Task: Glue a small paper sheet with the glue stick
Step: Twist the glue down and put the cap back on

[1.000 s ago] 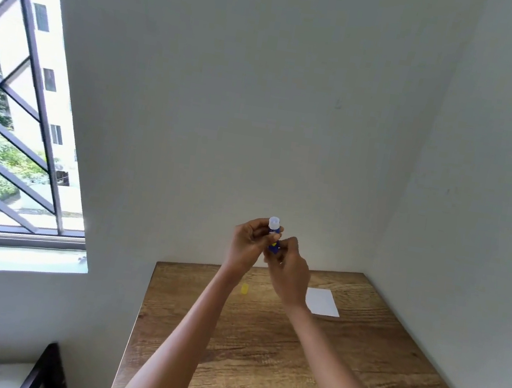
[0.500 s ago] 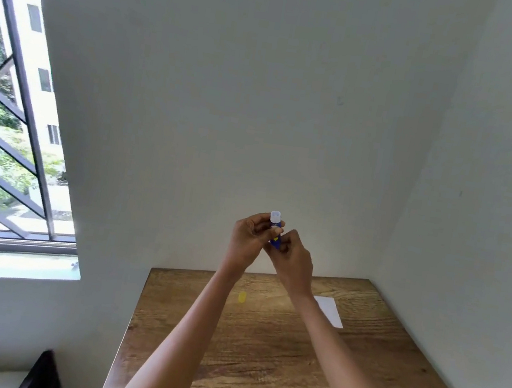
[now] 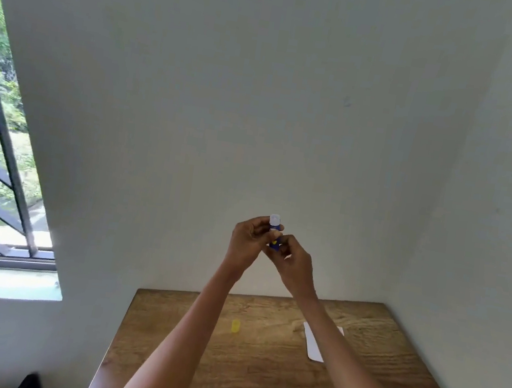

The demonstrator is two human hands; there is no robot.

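Both hands, left hand (image 3: 246,241) and right hand (image 3: 295,265), grasp the upright glue stick (image 3: 274,231) at frame centre; paper sheet (image 3: 314,343) lies lower right on the table (image 3: 255,374), nearer the right hand

grained matt wooden table (image 3: 255,374), smooth white paper sheet (image 3: 313,346), plastic glue stick (image 3: 275,226), matt wall (image 3: 262,96)
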